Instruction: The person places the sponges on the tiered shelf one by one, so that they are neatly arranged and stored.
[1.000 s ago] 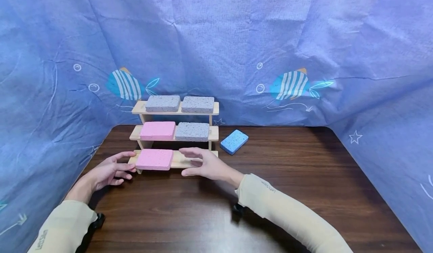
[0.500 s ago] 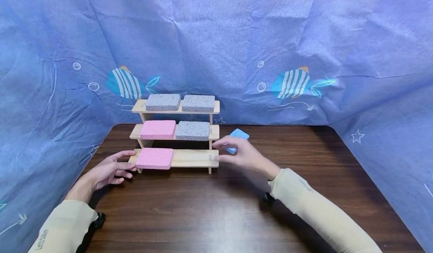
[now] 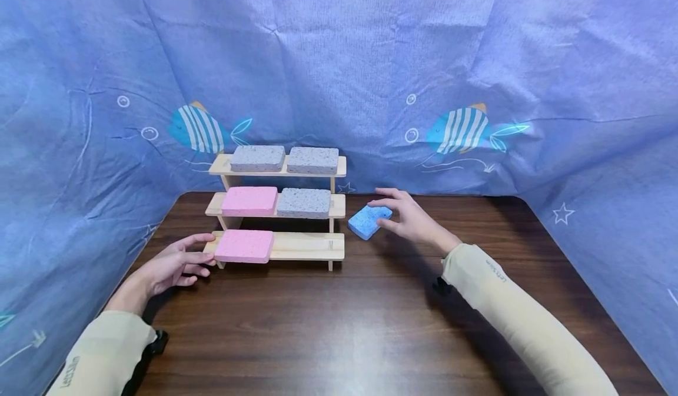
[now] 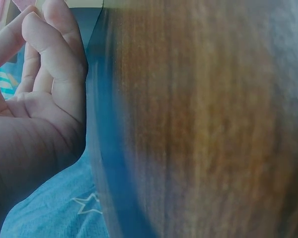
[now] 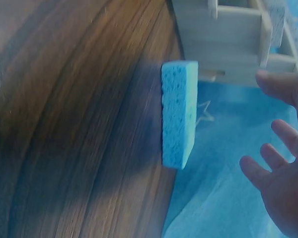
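A three-tier wooden display rack holds several sponges. At its lower left my left hand pinches the end of the bottom shelf between thumb and fingers; the left wrist view shows these fingertips at the shelf's edge. Over the table to the right of the rack, my right hand hovers with spread fingers above a blue sponge. In the right wrist view a gap separates the hand from the blue sponge, which lies flat on the table.
A pink sponge sits on the bottom shelf. The middle shelf carries another pink sponge and a grey sponge. Two more grey sponges lie on top. A blue fish-print curtain borders the dark wooden table.
My right hand has moved right and away from the bottom shelf, over to the blue sponge. The left hand has kept its hold on the rack's end.
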